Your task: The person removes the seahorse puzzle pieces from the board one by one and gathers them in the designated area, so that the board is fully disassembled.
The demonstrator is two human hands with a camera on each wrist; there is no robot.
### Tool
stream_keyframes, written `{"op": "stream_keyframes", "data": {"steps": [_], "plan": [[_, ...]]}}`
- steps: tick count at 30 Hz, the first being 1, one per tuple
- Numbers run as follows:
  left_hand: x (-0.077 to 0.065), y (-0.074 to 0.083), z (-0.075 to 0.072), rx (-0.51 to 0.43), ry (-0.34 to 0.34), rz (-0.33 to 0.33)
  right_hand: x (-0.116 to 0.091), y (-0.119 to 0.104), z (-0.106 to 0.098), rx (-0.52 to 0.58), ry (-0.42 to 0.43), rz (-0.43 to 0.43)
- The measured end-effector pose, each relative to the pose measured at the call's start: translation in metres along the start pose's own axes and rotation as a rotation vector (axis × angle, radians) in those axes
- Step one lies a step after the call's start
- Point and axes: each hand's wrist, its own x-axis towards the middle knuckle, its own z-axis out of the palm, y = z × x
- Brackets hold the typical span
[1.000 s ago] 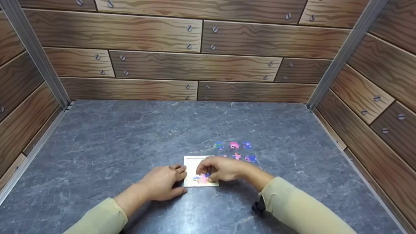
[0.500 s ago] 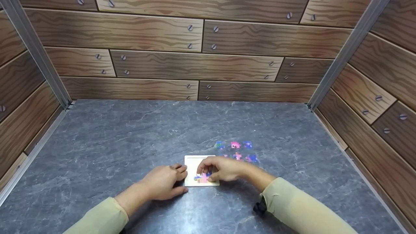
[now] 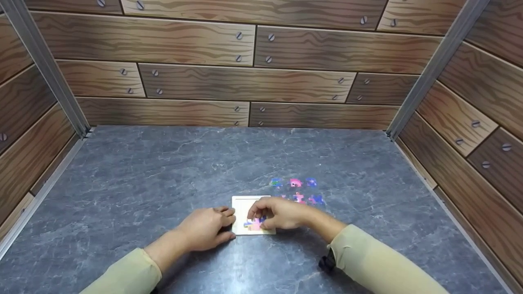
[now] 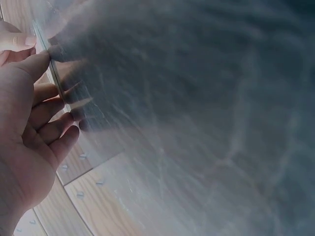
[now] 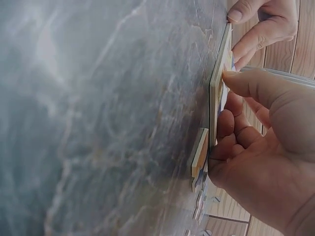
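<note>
A small white puzzle tray [image 3: 240, 208] lies on the table with several joined jigsaw pieces [image 3: 255, 224], pink, blue and yellow, in its near part. My left hand [image 3: 204, 229] rests at the tray's left edge, fingertips and thumb touching it; the left wrist view shows these fingers fairly relaxed. My right hand [image 3: 282, 213] reaches over the tray's right side and pinches a jigsaw piece, mostly hidden under the fingers. In the right wrist view the thumb [image 5: 241, 81] presses down at the tray [image 5: 213, 103] while the other fingers are curled.
Loose jigsaw pieces lie right of and behind the tray: a blue-green one [image 3: 276, 182], a pink one [image 3: 295, 182], a blue one [image 3: 311, 182], and more in a nearer row [image 3: 316, 199], partly behind my right hand. Plank-patterned walls [image 3: 196, 81] enclose the grey marbled table [image 3: 163, 163].
Both hands stay almost in place. My right fingers remain over the same spot in the tray, with only very slight shifts.
</note>
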Motion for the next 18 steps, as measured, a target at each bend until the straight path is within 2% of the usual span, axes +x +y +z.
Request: {"op": "stream_keyframes", "data": {"steps": [6,14,18], "plan": [[0.0002,-0.0015,-0.0005,0.006,0.002,0.014,-0.0009,0.0001,0.0006,-0.017,0.012,0.024],[-0.0017,-0.0051,-0.0019,0.220,-0.011,0.147,-0.0014,0.0025,-0.0001,-0.027,0.010,0.023],[-0.0012,-0.0074,-0.0017,0.268,-0.007,0.185,-0.0009,0.0040,0.0002,-0.029,0.011,0.011]]}}
